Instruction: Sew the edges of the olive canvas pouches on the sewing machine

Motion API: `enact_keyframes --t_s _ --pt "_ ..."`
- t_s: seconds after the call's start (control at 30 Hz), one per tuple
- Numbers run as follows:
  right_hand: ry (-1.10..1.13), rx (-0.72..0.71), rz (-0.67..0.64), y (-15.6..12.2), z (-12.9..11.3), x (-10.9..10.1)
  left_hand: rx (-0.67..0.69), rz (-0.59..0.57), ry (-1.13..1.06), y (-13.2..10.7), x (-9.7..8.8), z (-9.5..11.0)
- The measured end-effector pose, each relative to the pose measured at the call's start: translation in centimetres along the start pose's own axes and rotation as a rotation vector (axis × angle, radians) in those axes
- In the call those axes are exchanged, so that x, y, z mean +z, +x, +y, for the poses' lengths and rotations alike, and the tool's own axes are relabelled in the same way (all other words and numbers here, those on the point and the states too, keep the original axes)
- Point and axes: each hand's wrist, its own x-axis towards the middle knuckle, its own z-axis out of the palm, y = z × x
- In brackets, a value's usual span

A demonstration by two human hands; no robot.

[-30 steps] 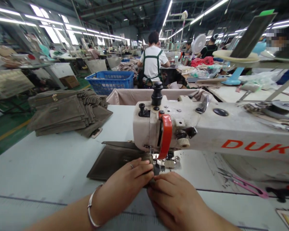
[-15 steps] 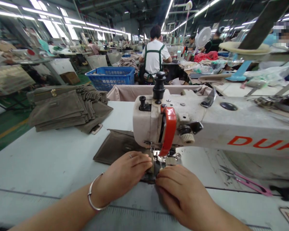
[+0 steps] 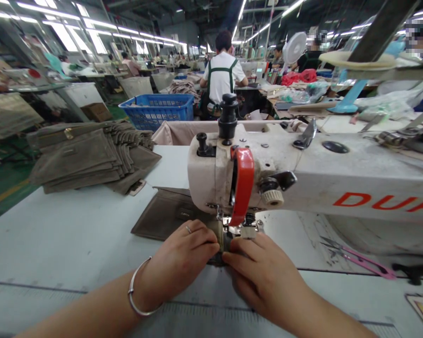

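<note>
A brown fabric panel (image 3: 162, 213) lies under the head of a white sewing machine (image 3: 303, 178) with a red guard. My left hand (image 3: 183, 258), with a ring and a silver bracelet, presses on the panel's near edge just left of the presser foot (image 3: 238, 230). My right hand (image 3: 261, 274) pinches the same edge just right of it. The fingertips of both hands nearly meet in front of the needle. Both hands have their fingers curled onto the fabric.
A stack of brown fabric panels (image 3: 88, 157) lies at the table's back left. Pink thread snips (image 3: 359, 258) rest at the right under the machine arm. A cloth bin (image 3: 183, 131) and a blue crate (image 3: 158, 110) stand behind. A person in a green apron (image 3: 222, 80) sits beyond.
Both hands have slid forward, closer to the presser foot, feeding the panel edge in. The view has shifted slightly.
</note>
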Motion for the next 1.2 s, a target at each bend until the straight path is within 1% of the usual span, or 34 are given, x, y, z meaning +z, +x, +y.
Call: enact_keyframes --t_s 0.1,0.2,0.33,0.43,0.53,0.63,0.73,0.87,1.03,1.2 --pt "0.013 0.017 -0.023 -0.04 -0.02 -0.12 0.003 -0.013 -0.015 0.39 -0.24 0.16" --pt "0.024 0.025 -0.005 -0.09 0.04 -0.06 -0.015 -0.009 -0.022 0.55 -0.32 0.23" --pt "-0.017 0.009 0.019 0.07 0.01 0.21 -0.023 -0.008 0.011 0.34 -0.08 0.10" --pt "-0.032 0.001 0.007 0.26 -0.10 0.27 -0.024 0.007 -0.021 0.10 0.14 -0.05" --pt "0.001 0.014 -0.009 0.23 -0.16 0.23 -0.045 0.016 -0.068 0.00 0.27 -0.09" --pt "0.029 0.028 0.000 0.11 -0.13 0.23 -0.062 0.023 -0.066 0.00 0.32 -0.03" --pt "0.009 0.014 -0.001 0.19 -0.07 0.31 -0.049 0.044 -0.058 0.02 0.33 0.01" --pt "-0.021 -0.013 -0.011 0.35 -0.02 0.43 0.011 0.056 -0.061 0.17 0.31 0.02" --pt "-0.036 -0.005 -0.017 0.04 -0.11 0.37 0.020 0.048 -0.050 0.56 0.09 0.04" --pt "0.004 -0.002 -0.030 -0.19 -0.22 0.07 -0.007 -0.004 -0.097 0.52 -0.22 -0.13"
